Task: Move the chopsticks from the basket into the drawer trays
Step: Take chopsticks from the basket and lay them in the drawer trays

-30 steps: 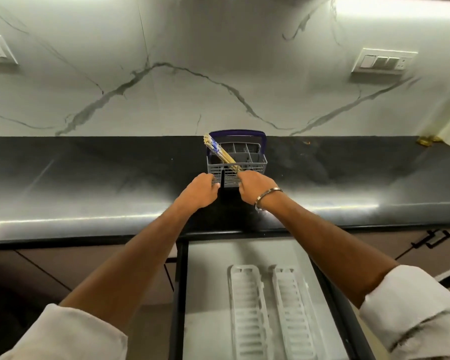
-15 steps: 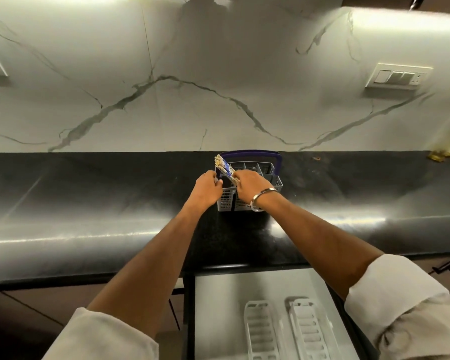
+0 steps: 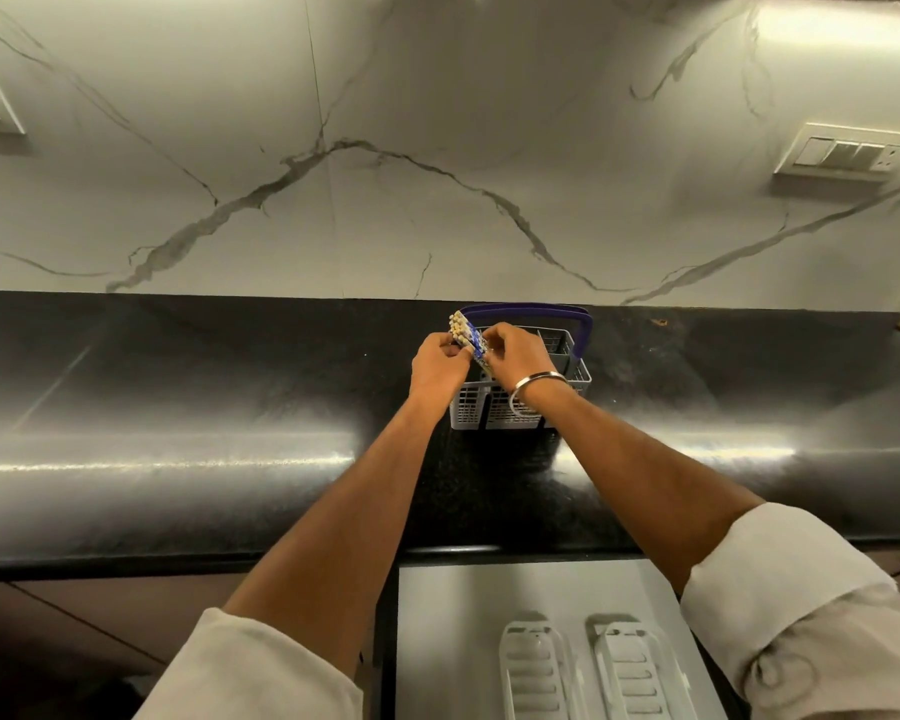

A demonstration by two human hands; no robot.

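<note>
I see first the white marble backsplash (image 3: pixel 437 148) with grey veins, and below it the black stone countertop (image 3: pixel 178 407), on which the grey cutlery basket (image 3: pixel 494 410) stands near the wall; I take this basket as my landmark. It has a blue handle (image 3: pixel 531 309) arching over its far side. In front of the basket, below the counter edge, the drawer (image 3: pixel 437 641) stands open, and two white slotted trays (image 3: pixel 536 672) lie in it side by side. Both my forearms reach over the counter to the basket, the white sleeves (image 3: pixel 780 610) rolled up. My right hand (image 3: pixel 515 356), with a metal bangle (image 3: pixel 533 384) on the wrist, is over the left part of the basket and its fingers close on the bundle of chopsticks (image 3: pixel 466 337). My left hand (image 3: pixel 437 363) is at the basket's left edge and grips the same bundle from the other side. The chopsticks stand in the basket's left compartment, tilted to the left, with pale ends above the rim and a blue pattern below them.
</note>
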